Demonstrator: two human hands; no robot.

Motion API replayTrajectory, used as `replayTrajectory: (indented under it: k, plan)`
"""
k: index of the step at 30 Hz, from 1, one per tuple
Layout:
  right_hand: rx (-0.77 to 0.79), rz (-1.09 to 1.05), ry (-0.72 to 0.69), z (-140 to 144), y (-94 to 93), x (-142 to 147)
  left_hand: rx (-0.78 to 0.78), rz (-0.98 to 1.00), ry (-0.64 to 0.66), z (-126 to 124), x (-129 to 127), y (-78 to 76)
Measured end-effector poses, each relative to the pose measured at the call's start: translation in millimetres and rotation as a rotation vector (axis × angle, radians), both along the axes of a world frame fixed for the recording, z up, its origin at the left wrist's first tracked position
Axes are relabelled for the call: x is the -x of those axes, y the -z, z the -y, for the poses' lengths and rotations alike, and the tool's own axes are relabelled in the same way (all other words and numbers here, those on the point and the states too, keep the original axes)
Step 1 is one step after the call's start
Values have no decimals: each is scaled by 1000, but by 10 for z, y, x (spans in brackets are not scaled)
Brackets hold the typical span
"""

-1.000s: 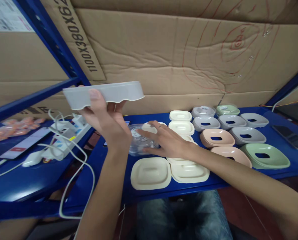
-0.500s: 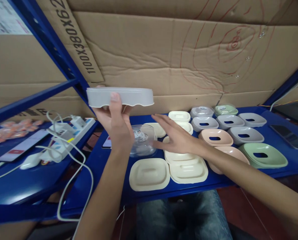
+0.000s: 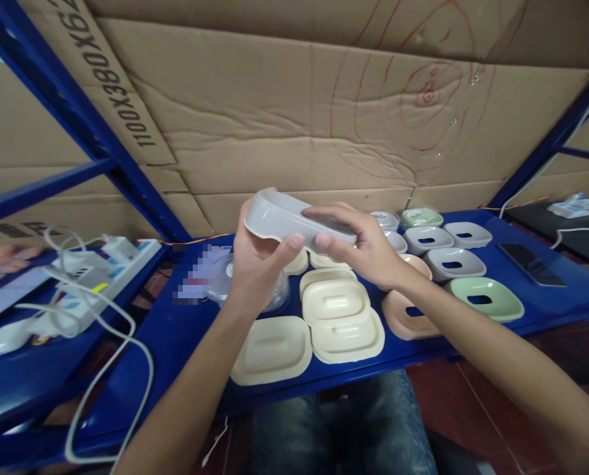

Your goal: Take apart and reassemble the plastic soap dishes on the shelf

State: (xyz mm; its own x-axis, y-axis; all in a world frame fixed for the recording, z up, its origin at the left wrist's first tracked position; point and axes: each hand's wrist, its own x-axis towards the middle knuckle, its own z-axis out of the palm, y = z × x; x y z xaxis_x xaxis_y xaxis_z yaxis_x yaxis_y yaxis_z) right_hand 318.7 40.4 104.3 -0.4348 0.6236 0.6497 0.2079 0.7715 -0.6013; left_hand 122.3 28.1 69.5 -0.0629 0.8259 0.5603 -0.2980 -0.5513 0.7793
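A grey plastic dish (image 3: 287,214) with rounded corners and a wavy lower rim is held up above the table, tilted down to the right. My left hand (image 3: 257,264) grips its left end, thumb along the near side. The fingers of my right hand (image 3: 366,244) lie over its right end, with the thumb on the near side. Below the hands are cream oval trays (image 3: 336,301), some overlapping, and another cream tray (image 3: 272,349) at the front. Clear plastic covers (image 3: 279,293) sit partly hidden behind my left wrist.
To the right stand grey slotted dishes (image 3: 456,264), a green one (image 3: 487,299) and peach ones (image 3: 405,316). A dark phone (image 3: 531,264) lies beyond. On the left are a white power strip (image 3: 126,270) and looping cables. Cardboard (image 3: 254,112) backs the blue table (image 3: 175,336).
My right hand has come up from over the trays and taken hold of the grey dish's right end. The dish has tilted, and the view has shifted slightly right.
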Motion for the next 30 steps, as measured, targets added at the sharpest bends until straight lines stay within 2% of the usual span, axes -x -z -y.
replayTrajectory:
  k: [3,9,13,18,21,24,27,30]
  plan:
    - [16,-19,12,18,7,-12,35,-16,-27,11,-22,-19]
    - [146,-107,32,83,94,-13,102,-11,-17,20,-84,13]
    - [155,-151,63,145,134,2,140,14,12,36,-129,29]
    - [87,-163,204,129,217,50,160,23,18,-18,-147,73]
    - [76,-257,309,36,224,6,145,23,-17,-11,-117,83]
    - [147,-420,356,-50,171,-154,76,-28,-42,70,-56,10]
    - [173,-588,363,-91,111,-383,0,-87,-103,117,40,-160]
    - [72,-648,413,-146,132,-592,-66,-181,-252,-11,158,-378]
